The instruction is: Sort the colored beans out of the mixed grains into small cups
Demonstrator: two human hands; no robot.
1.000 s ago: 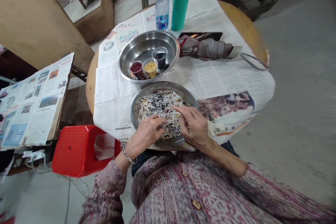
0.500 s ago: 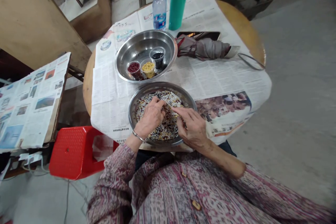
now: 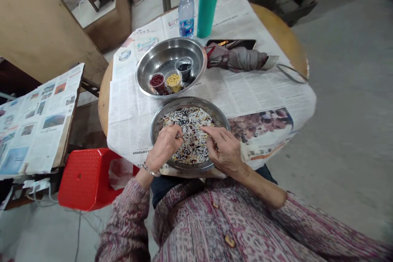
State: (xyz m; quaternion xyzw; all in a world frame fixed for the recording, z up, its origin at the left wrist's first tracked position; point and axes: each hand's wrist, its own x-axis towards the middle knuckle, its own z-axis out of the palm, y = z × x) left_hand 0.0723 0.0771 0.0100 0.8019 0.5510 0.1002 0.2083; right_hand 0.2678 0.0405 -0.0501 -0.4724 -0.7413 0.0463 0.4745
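Note:
Close to my body is a steel basin with white grains, dark red, yellow and black beans mixed across its bottom. Over its left side my left hand is closed, fingers curled together; whatever they hold is hidden. My right hand hangs over the right side, index finger stretched out and thumb apart. Behind stands a second steel basin. In it are three clear cups: one with dark red beans, one with yellow beans, one with black beans.
Newspaper covers the round table. A water bottle, a teal bottle, a phone and a folded umbrella are at the back. On the left are a red stool and a newspaper-covered surface.
My left hand has moved left and a little toward me, away from the basin's middle, baring more grains. My right hand has stayed almost still.

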